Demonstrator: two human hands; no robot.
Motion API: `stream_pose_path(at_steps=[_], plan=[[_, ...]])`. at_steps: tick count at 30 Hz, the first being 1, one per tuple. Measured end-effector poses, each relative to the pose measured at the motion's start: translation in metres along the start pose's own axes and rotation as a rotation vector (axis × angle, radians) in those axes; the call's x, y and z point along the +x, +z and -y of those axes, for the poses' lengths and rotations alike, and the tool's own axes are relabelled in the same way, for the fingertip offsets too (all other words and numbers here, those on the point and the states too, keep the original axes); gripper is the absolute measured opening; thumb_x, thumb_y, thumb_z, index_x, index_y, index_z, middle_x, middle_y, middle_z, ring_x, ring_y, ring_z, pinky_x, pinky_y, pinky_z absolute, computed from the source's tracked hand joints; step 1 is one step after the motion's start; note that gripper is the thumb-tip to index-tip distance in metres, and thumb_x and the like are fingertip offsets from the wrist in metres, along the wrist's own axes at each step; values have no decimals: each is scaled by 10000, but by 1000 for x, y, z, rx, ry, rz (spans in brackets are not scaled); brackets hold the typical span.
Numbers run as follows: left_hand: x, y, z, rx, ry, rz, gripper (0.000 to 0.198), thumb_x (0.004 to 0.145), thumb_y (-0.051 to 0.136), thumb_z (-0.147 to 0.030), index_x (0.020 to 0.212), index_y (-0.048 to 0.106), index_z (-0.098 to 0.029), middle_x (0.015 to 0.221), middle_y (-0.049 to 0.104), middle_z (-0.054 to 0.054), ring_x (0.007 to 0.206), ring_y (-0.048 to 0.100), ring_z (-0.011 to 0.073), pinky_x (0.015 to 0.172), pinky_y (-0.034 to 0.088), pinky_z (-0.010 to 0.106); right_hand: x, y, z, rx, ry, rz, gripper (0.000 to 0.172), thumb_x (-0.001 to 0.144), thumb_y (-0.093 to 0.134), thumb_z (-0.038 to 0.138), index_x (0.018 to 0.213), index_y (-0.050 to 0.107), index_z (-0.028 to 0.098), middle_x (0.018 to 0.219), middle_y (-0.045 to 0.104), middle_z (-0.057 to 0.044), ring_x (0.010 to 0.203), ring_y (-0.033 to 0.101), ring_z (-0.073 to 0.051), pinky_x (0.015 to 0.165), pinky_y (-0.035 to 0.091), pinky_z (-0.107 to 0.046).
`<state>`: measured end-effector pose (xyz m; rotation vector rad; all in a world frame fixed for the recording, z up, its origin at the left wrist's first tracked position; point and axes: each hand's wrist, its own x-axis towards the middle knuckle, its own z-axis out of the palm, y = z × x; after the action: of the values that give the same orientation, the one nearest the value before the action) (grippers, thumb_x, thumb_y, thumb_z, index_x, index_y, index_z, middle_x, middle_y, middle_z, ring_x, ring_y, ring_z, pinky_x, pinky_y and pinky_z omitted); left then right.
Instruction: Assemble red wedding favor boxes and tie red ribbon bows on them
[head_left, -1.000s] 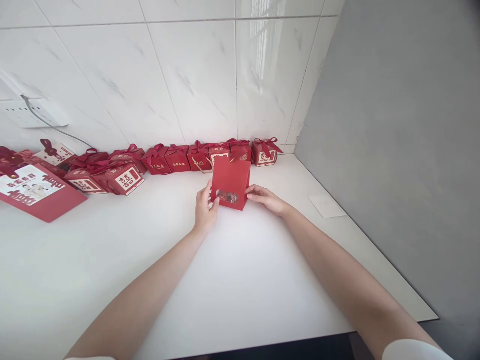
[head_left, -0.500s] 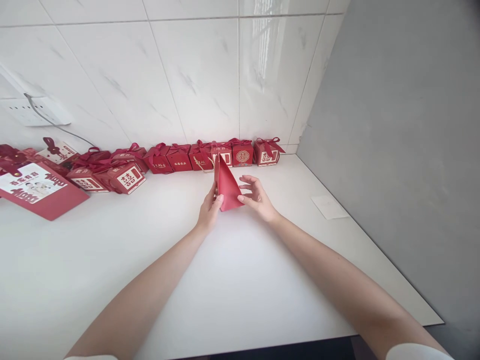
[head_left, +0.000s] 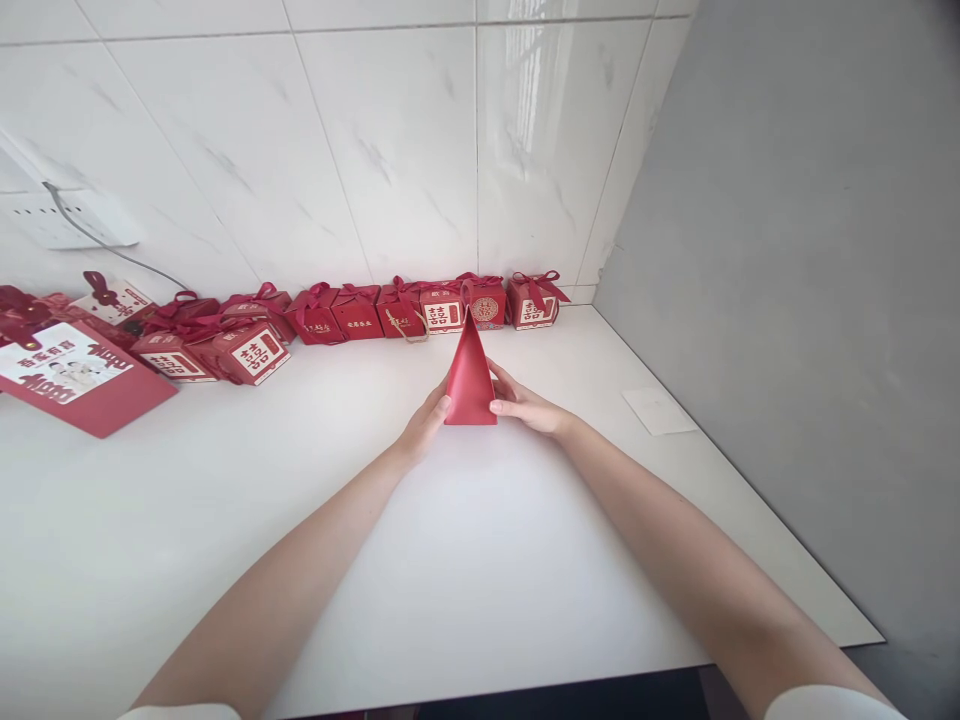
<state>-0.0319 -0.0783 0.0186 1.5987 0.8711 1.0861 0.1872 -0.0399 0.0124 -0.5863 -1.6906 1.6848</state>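
A red gift bag [head_left: 472, 378], narrow at the top and wide at the bottom, stands upright over the middle of the white table with its triangular side facing me. Something ribbon-like loops at its peak. My left hand [head_left: 426, 422] is closed on its left edge, thumb in front and fingers hidden behind. On the opposite edge my right hand [head_left: 525, 402] grips it, thumb in front and fingers partly hidden behind the bag. Beyond it, a red box with white double-happiness label [head_left: 444, 312] and a red box with a round gold emblem [head_left: 489, 308] stand against the wall.
Several ribbon-tied red boxes [head_left: 360, 316] line the tiled wall [head_left: 405, 150]. At left lies a larger red bag [head_left: 112, 400] with a printed picture, beside more boxes [head_left: 255, 352]. A white card [head_left: 660, 411] lies near the right table edge by a grey panel [head_left: 810, 300].
The red bag has turned to face me squarely and shifted slightly right. My right hand, whose fingers were spread beside it, has closed on its right edge.
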Motion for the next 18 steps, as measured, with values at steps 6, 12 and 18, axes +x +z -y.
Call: stream_pose_path(at_steps=[6,12,18], plan=[[1,-2,2,33,-5,40,654,979,377,-584,1530,353,-232,1548,429,61,1479,308,285,1227,261,442,0,-2,-1,-13,3,-8,1074,819,725,524,1583,-5,331,1546,394,-88,1438,363,-281,1192,291,-537],[1,-2,4,49,-11,18,678,967,386,-603,1531,353,-226,1498,497,72,1459,348,300,1209,296,455,0,-1,-2,-9,-2,-4,1082,824,722,522,1583,-22,318,1547,390,-95,1440,360,-279,1190,301,-523],[0,-2,4,78,-8,16,656,983,360,-578,1539,330,-231,1516,475,72,1463,342,291,1214,290,453,-1,-1,-1,-18,3,-7,1067,833,715,514,1583,-19,321,1543,393,-88,1445,352,-267,1197,289,-519]])
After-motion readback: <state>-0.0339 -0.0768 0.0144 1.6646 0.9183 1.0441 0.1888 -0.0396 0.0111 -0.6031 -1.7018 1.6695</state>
